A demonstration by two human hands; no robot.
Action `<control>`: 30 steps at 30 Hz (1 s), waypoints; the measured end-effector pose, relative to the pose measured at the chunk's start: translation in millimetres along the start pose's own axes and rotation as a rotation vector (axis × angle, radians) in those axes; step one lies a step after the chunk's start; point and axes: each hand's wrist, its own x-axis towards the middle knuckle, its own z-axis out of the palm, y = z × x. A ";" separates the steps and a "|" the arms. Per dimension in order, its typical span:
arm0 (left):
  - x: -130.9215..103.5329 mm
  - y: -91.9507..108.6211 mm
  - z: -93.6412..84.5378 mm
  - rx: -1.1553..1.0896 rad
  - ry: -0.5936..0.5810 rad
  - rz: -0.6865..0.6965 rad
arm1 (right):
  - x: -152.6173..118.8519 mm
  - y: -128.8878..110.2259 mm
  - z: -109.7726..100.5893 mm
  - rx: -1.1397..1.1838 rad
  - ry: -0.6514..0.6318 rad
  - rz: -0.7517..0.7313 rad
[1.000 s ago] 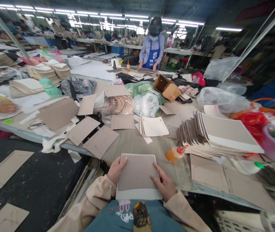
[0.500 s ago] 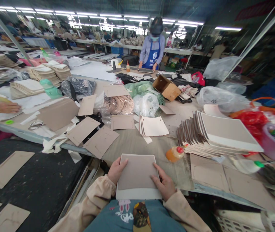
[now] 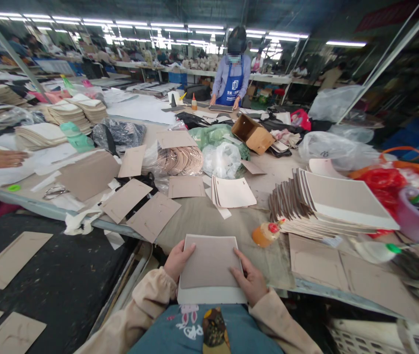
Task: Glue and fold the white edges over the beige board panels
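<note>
At six o'clock, before the bench [image 3: 194,222], forearms [image 3: 141,305] angle inward; left hand [image 3: 175,261] at nine, right hand [image 3: 254,281] at three, fingers [image 3: 245,263] grasping a grey-and-white panel [image 3: 211,260], thumbs on top.

We take this for factory workshop floor. Rows of tube lights [image 3: 168,24] overhead; long worktable [image 3: 270,181] heaped with stacks of cut panels [image 3: 353,196], plastic bags [image 3: 224,160], bottle of orange liquid [image 3: 264,236] (red about its neck). We see co-worker [image 3: 231,73] in blue apron [image 3: 232,93] standing across from us, blurred people [image 3: 330,77] at benches [image 3: 264,77] further back.
</note>
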 end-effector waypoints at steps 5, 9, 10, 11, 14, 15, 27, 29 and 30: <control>0.0 -1.0 -0.5 -0.004 0.003 -0.005 | 0.6 1.9 1.8 0.004 0.010 -0.002; -1.3 -0.9 -0.1 -0.010 0.006 -0.017 | 1.0 4.6 3.4 0.017 0.008 0.005; -1.4 -1.0 -0.2 -0.009 0.008 -0.018 | 1.1 5.7 3.9 0.026 0.013 0.004; -1.2 -1.2 -0.3 -0.009 0.010 -0.018 | 1.2 6.8 4.4 0.036 0.018 0.003; 0.7 -2.9 -1.8 0.001 0.014 -0.013 | 1.7 10.1 5.9 0.057 0.014 0.017; 2.0 -4.1 -2.9 0.007 0.013 -0.010 | 1.9 10.9 6.2 0.057 0.002 0.026; 11.1 -19.2 -12.8 0.020 0.014 -0.004 | 1.5 12.6 10.7 0.103 -0.044 0.063; 7.8 -16.7 -10.9 0.025 0.013 0.000 | 1.6 13.4 11.2 0.103 -0.061 0.069; 6.2 -15.6 -10.0 0.026 0.014 0.004 | 1.7 13.8 11.2 0.100 -0.068 0.074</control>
